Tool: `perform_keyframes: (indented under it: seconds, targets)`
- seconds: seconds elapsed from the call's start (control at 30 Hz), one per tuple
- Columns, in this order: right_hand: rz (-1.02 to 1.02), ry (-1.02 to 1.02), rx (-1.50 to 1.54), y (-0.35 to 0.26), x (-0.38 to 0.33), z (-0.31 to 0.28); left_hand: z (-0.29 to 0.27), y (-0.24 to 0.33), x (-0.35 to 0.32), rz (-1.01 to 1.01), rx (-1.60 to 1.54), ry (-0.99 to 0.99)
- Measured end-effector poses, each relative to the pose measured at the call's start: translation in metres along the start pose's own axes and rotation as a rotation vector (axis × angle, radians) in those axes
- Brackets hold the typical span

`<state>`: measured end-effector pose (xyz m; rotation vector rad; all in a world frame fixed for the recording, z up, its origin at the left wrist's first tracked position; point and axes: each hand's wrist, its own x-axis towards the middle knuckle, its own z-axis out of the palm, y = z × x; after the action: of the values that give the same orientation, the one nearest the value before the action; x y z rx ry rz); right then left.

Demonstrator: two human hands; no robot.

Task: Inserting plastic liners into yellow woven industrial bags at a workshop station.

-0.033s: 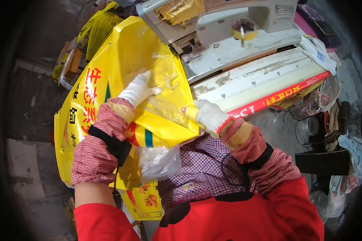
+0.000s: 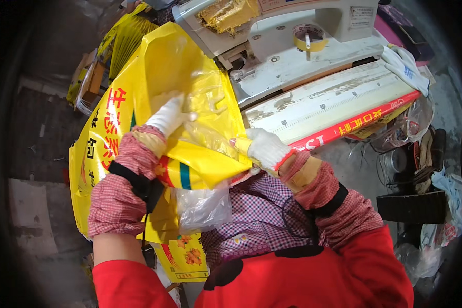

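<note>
A white metal sewing machine (image 2: 277, 66), bearing a roll of yellow tape (image 2: 318, 46), is noted just beside the glossy yellow plastic bag (image 2: 164, 56); crumpled clear plastic (image 2: 203, 208) is seen below it. Since the earlier frame, the white-gloved left hand (image 2: 168, 116) has been shifted slightly leftward. It is placed at the bag's opening, thumb and fingers apart. The bag's right edge is clamped in the fingers of the white-gloved right hand (image 2: 267, 146).

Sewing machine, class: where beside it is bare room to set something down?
Bare: the ruled white ledge between the sewing machine and the red strip. Crowded: the ledge's left end, beside the yellow bag and right hand, and its right end, under a white glove.
</note>
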<state>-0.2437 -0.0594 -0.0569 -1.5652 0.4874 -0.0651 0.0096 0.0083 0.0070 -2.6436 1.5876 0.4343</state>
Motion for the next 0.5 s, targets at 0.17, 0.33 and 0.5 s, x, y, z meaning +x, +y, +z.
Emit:
perform_keyframes:
  seconds: [0.17, 0.33, 0.5]
  targets:
    - [-0.081, 0.199, -0.500, -0.019, 0.008, -0.020, -0.005, -0.011, -0.004, -0.001, -0.137, 0.048]
    - [-0.406, 0.479, -1.021, -0.062, 0.047, -0.032, 0.011, -0.003, 0.004, -0.044, -0.521, 0.137]
    - [-0.274, 0.017, -1.449, -0.103, 0.091, -0.024, 0.011, -0.013, 0.002, -0.142, -0.656, 0.209]
